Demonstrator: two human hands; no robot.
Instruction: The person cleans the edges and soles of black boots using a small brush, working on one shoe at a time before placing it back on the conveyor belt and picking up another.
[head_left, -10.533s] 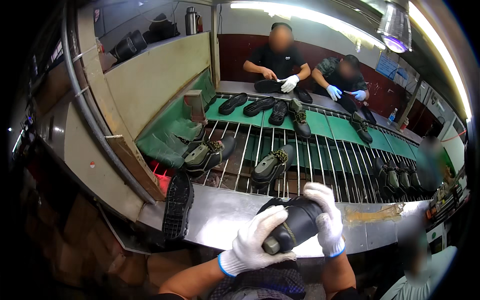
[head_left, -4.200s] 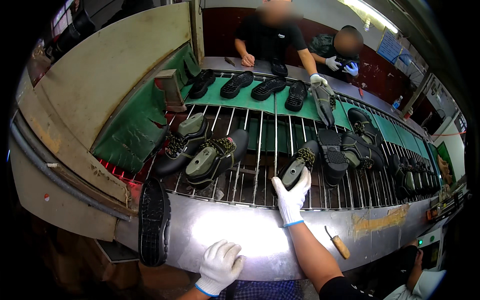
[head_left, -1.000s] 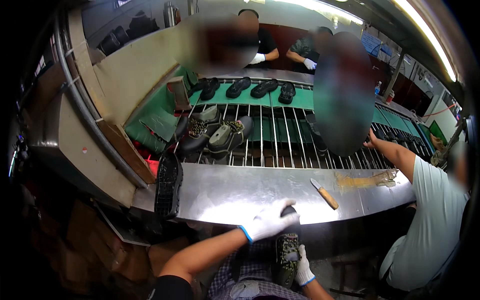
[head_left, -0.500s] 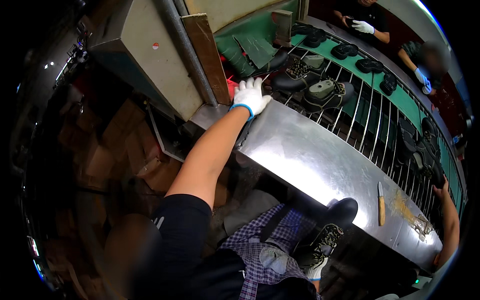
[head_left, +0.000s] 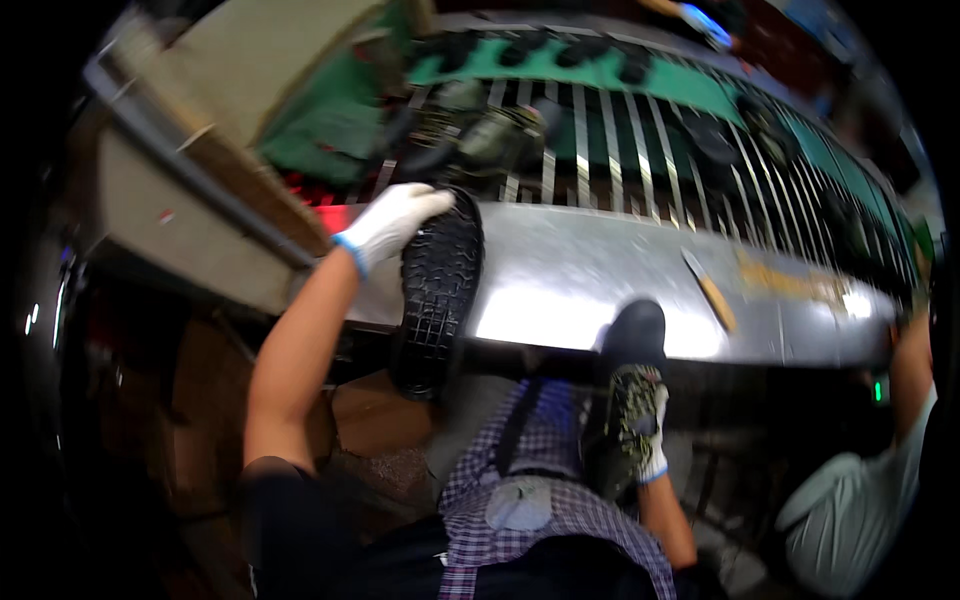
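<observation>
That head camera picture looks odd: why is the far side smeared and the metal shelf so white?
Head view: motion blur smears the shoes on the slatted conveyor; overhead light glares white off the steel ledge; the fisheye bends straight edges and blackens the corners. Sharpest are the left hand on the black sole and the right hand holding a shoe.

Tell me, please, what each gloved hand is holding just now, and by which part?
The left hand grips the black rubber sole at its upper end. The right hand holds a black shoe upper by its side, toe upward.
</observation>
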